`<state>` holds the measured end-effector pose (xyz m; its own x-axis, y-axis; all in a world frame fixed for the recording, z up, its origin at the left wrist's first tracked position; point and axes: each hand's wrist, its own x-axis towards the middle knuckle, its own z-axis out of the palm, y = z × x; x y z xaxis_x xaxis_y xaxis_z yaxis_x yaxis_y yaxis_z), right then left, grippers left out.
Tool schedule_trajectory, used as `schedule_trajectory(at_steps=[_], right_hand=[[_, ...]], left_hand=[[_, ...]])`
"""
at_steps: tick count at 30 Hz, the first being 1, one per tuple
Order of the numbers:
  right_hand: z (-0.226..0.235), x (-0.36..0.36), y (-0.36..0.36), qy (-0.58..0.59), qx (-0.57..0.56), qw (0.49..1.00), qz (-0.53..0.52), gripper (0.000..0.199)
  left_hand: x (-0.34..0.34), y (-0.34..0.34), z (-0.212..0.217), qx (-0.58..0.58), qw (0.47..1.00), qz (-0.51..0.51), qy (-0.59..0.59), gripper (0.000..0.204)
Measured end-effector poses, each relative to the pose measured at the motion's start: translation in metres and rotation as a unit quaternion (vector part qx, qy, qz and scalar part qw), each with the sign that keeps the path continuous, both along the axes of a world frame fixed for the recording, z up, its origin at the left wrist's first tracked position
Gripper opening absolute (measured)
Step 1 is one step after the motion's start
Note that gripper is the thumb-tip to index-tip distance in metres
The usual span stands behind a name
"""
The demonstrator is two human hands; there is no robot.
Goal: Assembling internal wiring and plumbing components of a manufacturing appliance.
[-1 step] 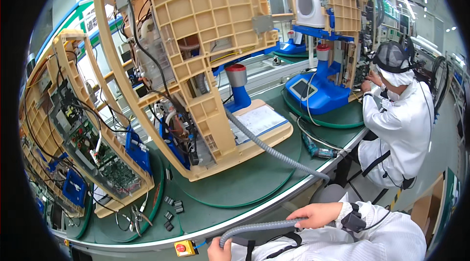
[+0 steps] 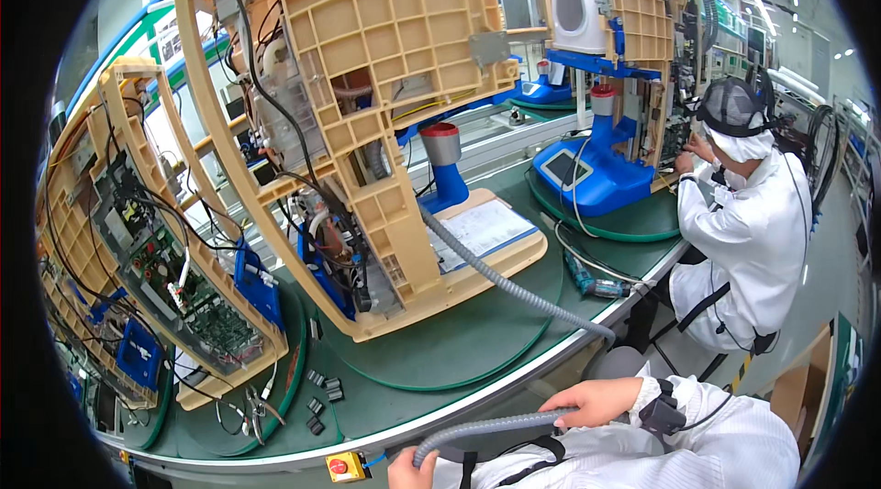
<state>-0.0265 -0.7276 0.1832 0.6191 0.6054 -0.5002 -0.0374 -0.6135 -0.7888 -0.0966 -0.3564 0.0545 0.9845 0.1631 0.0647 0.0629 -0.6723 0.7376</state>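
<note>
A grey corrugated hose [image 2: 491, 427] lies across my lap at the lower edge, bowed upward between my two hands. My left hand [image 2: 410, 471] is closed round its left end. Near its right end my right hand [image 2: 598, 400] grips it from above, thumb and fingers around it. Another length of grey hose [image 2: 505, 280] comes out of the large beige ribbed machine frame [image 2: 393, 223] and hangs over the bench edge; whether both lengths are one hose I cannot tell. Inside the frame show black cables [image 2: 275, 99] and a red-topped grey cup-shaped part [image 2: 441, 142].
Several small black cylinders [image 2: 317, 404] and a yellow box with a red button [image 2: 346, 467] are near the bench's front edge. An open machine with circuit boards [image 2: 197, 305] stands left. A power driver [image 2: 596, 284] lies right, near a seated person [image 2: 748, 223] working at another machine.
</note>
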Motion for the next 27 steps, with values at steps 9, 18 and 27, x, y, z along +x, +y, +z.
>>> schedule_trajectory(at_steps=[9, 18, 27], right_hand=[[0.033, 0.022, 0.031, -0.285, -0.008, 0.949, 0.132, 0.048], [0.056, 0.041, -0.003, -0.122, 0.029, 0.953, 0.275, 0.046], [0.055, 0.034, -0.048, -0.166, 0.038, 0.964, 0.205, 0.041]], left_hand=[[0.034, -0.024, 0.098, 0.054, 0.936, -0.348, 0.005, 0.042], [0.052, -0.056, 0.155, -0.018, 0.882, -0.459, 0.103, 0.036], [0.065, -0.079, 0.118, -0.051, 0.894, -0.444, -0.014, 0.034]])
